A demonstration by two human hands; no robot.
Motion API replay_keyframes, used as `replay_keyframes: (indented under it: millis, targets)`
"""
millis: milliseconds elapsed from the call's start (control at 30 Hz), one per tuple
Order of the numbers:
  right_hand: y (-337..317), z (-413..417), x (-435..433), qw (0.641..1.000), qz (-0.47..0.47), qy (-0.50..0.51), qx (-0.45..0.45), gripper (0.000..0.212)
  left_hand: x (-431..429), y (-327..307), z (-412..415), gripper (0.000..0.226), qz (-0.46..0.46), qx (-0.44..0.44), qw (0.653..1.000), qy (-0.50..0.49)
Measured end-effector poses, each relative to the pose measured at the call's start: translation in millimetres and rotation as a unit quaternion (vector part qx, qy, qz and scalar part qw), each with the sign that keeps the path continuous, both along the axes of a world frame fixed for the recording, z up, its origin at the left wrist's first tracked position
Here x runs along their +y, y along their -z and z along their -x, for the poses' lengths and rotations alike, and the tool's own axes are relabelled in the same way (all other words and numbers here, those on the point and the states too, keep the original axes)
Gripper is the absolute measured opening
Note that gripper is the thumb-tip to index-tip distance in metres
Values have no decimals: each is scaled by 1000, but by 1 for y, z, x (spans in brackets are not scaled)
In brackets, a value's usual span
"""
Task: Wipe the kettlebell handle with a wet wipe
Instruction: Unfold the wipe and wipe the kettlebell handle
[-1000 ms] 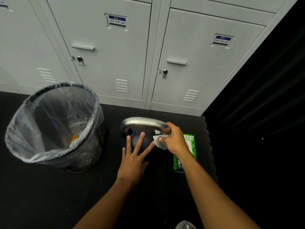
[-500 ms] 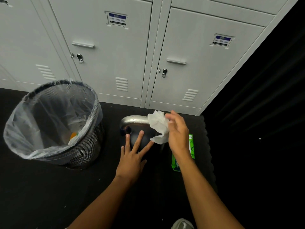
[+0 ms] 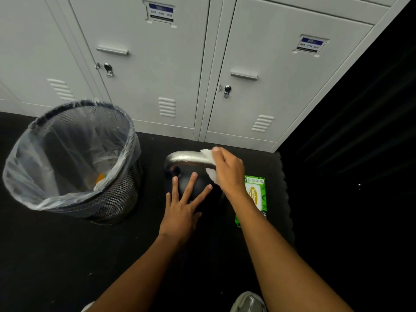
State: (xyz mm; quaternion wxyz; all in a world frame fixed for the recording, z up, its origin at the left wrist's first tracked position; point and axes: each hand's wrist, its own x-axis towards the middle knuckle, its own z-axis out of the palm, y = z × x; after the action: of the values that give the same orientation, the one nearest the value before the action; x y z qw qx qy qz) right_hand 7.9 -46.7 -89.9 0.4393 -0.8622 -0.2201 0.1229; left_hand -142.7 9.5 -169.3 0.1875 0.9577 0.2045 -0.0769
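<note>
A black kettlebell (image 3: pixel 198 185) with a silver handle (image 3: pixel 186 157) stands on the dark floor in front of the lockers. My right hand (image 3: pixel 228 172) is closed over the right end of the handle, pressing a white wet wipe (image 3: pixel 208 155) against the metal. The wipe wraps over the handle's top and hangs below my fingers. My left hand (image 3: pixel 183 204) lies flat on the kettlebell's black body with its fingers spread apart, holding nothing.
A black mesh waste bin (image 3: pixel 74 158) lined with a clear bag stands at the left. A green pack of wet wipes (image 3: pixel 255 197) lies on the floor just right of the kettlebell. Grey lockers (image 3: pixel 157 64) close off the back. A shoe (image 3: pixel 247 302) shows at the bottom edge.
My right hand lifted the wipe off the handle's right side, opened it up in the air, and has now set it back down over the right end of the handle. My left hand stayed put.
</note>
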Motion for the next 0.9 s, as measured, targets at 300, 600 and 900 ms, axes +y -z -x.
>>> replay_keyframes:
  millis: [300,600,900]
  targets:
    - [3,6,-8,951,-84,157,253,33,0,-2,-1,95,5,10,1000,1]
    - [29,62,-3,983,-49,38,-174,43,-2,-5,1,99,0,36,999,16]
    - [13,1,-1,980,-89,109,137,38,-1,-3,-1,99,-10,5,1000,3]
